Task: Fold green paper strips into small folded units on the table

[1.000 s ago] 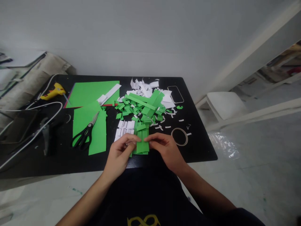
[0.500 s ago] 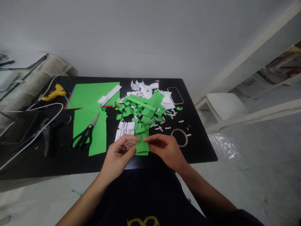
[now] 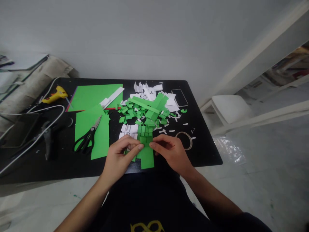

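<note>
My left hand (image 3: 122, 154) pinches the left edge of a green paper strip (image 3: 147, 158) between thumb and forefinger. On the opposite edge, my right hand (image 3: 170, 150) pinches the same strip. The strip's lower part lies flat towards me, and short folds cross its upper end. Just beyond it are folded green paper pieces (image 3: 144, 130). White folded paper pieces (image 3: 127, 129) lie beside them, partly covered by my left hand. A heap of small green paper pieces (image 3: 131, 113) is farther back.
Black-handled scissors (image 3: 89, 137) rest on a green sheet (image 3: 102, 145). A yellow glue gun (image 3: 56, 95) and white cable (image 3: 55, 120) are on the left. White scraps (image 3: 151, 91) lie at the back. A tape roll (image 3: 184, 140) and clear phone case (image 3: 180, 97) are on the right.
The strip's folded-over lower part now lies flat and reaches nearer to me. Both hands still grip its edges; my left thumb has moved up along it.
</note>
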`<move>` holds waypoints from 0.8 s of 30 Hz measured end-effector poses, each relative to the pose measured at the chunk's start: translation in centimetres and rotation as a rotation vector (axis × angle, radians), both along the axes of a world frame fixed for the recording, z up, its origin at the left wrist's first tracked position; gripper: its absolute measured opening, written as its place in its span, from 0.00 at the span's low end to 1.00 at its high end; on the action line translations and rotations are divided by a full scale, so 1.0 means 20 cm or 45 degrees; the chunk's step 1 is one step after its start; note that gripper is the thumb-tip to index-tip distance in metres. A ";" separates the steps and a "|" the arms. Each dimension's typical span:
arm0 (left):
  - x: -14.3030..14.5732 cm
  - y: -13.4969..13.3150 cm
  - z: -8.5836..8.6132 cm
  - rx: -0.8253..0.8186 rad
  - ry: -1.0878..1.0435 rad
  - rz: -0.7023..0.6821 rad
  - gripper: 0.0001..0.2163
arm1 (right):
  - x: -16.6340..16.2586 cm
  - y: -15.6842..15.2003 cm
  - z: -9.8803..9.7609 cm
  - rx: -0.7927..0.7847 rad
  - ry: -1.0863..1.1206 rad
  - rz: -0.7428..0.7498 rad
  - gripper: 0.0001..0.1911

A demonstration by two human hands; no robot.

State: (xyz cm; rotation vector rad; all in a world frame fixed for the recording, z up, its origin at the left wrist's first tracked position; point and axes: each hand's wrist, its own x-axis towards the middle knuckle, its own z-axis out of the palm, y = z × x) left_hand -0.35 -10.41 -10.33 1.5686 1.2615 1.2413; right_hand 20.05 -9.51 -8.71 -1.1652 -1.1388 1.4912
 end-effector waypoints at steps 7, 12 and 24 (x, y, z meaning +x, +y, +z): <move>0.02 -0.01 -0.01 -0.217 -0.209 -0.065 0.05 | 0.00 0.00 -0.01 -0.058 0.026 0.003 0.10; 0.03 -0.02 0.00 -0.213 -0.223 0.001 0.06 | 0.01 0.00 -0.01 -0.074 0.050 0.018 0.12; 0.02 0.00 0.03 -0.271 -0.184 -0.103 0.05 | 0.00 -0.02 -0.04 0.055 0.027 -0.052 0.15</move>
